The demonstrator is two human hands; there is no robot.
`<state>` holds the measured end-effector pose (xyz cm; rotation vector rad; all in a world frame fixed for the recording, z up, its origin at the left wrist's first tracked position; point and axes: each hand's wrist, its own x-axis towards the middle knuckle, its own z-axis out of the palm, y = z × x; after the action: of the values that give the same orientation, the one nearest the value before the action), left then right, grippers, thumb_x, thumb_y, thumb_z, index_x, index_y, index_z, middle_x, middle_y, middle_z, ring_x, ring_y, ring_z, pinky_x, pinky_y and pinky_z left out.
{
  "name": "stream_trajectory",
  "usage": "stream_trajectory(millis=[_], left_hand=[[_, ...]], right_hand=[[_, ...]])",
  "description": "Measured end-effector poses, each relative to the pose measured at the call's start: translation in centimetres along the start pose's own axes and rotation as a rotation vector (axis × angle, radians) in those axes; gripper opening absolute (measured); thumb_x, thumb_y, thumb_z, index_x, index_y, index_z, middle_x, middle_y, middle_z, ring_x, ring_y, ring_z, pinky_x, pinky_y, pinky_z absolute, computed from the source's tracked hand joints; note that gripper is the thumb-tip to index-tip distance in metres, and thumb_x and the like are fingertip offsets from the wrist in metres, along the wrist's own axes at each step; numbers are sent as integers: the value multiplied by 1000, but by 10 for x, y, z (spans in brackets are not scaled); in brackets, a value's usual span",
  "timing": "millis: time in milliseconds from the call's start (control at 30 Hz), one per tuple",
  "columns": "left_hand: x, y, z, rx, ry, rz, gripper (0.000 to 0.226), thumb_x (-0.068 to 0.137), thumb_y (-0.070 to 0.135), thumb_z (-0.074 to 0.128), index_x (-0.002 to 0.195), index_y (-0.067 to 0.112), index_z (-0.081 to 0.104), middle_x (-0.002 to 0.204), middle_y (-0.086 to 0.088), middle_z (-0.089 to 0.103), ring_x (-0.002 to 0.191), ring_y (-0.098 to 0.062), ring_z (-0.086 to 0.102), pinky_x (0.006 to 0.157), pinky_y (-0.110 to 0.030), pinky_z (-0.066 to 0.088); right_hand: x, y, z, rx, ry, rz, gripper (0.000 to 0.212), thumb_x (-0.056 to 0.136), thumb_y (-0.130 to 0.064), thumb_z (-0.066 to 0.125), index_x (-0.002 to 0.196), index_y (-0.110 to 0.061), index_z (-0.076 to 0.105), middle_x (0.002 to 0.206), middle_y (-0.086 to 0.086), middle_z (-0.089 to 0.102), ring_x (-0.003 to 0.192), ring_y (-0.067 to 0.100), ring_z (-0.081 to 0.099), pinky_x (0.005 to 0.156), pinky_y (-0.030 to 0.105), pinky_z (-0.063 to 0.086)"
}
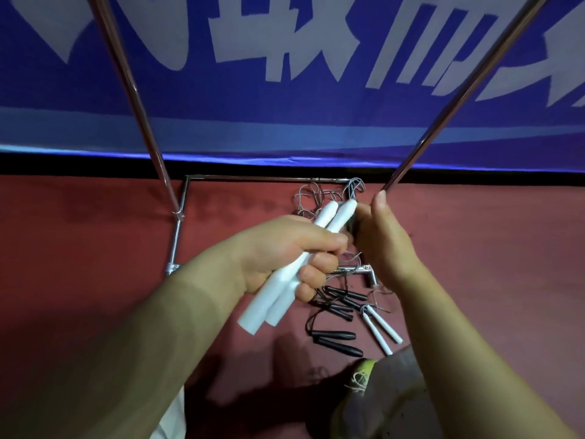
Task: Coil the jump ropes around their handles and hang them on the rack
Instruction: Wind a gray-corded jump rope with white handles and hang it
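1. Head view: my left hand (285,251) sits at centre, fingers curled tight round two white handles (278,280) held side by side.
2. The handles slant from 7 o'clock up to 1 o'clock; their butt ends stick out below my fist and their narrow tips rise above it.
3. Thin grey cord (354,185) leaves the tips and loops away toward 12 o'clock.
4. My right hand (380,236) is just at 3 o'clock of the tips, touching or nearly touching them. Its back faces me, so I cannot tell whether its fingers pinch the cord or hold nothing; something dark and blurred lies between it and the handles.
5. The rack (186,198) stands around my hands: two shiny poles run from 11 and 1 o'clock down toward the floor, joined to a chrome base frame.
6. On the red floor (490,248) at 5 o'clock of my left hand lie black-handled ropes (335,339) in a loose heap, and just right of them a second white pair (383,327).
7. More grey cord lies tangled at 12 o'clock by the far base bar.
8. A blue banner (285,122) with pale characters fills the top.
9. My shoe (364,375) shows at 5 o'clock, near the bottom.
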<state>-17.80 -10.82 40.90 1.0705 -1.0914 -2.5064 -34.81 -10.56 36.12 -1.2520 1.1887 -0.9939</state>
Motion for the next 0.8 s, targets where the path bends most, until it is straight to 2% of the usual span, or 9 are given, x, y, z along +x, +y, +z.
stream_trajectory(millis=[67,133,300,400,500,567,633,700,800], left_hand=[[-11,5,-3,-79,-40,43,18,83,16,60,69,18,48,51,7,36,38,-4,31,38,-15,32],[-19,9,-9,-150,-15,77,12,78,19,59,74,17,48,50,7,38,36,-3,32,37,-14,31],[-31,11,-28,-232,158,236,9,75,24,51,77,15,49,55,6,45,41,-5,38,39,-16,35],[-33,12,-35,-298,162,312,11,77,25,50,78,15,51,55,7,46,41,-5,39,40,-17,37],[-27,11,-40,-297,165,319,22,76,24,52,89,10,62,56,5,46,42,-5,40,41,-18,38],[-16,8,-46,-218,210,314,33,76,23,54,104,7,63,57,4,46,44,-7,40,42,-19,38],[-9,9,-53,-133,274,308,32,82,19,54,110,6,61,57,2,46,45,-8,39,42,-20,37],[-6,11,-57,-59,301,289,24,90,13,50,111,7,62,57,1,45,45,-9,37,43,-21,35],[-4,9,-54,142,306,255,22,94,6,49,100,16,67,57,0,47,46,-10,38,48,-24,32]], right_hand=[[-2,3,3,-131,-58,37,98,74,-88,28,76,8,50,69,10,47,69,21,40,71,38,32],[-5,8,7,-299,-62,33,97,75,-89,24,75,4,52,66,5,48,67,21,40,70,38,30],[-13,-18,22,-547,126,-122,38,102,-35,35,69,-29,54,59,-20,49,61,-2,44,61,20,31],[-13,-32,35,-969,44,-242,34,96,-38,33,108,-27,63,80,-12,51,81,11,51,67,29,33],[-10,-31,42,-1182,-53,-196,32,100,-36,37,121,-21,55,94,2,56,95,29,57,73,36,42],[-9,-29,43,-1206,-100,-160,38,100,-32,39,135,-19,47,110,8,60,105,32,57,82,40,47],[-9,-30,39,-1146,-108,-207,42,99,-22,43,141,-15,45,113,11,60,104,33,57,84,41,47],[-10,-36,32,-1024,-59,-355,38,92,-15,49,129,-12,59,101,10,66,93,27,61,81,35,48],[-14,-48,23,-874,-22,-410,24,84,-18,59,106,-20,71,92,-4,71,83,9,59,72,14,41]])
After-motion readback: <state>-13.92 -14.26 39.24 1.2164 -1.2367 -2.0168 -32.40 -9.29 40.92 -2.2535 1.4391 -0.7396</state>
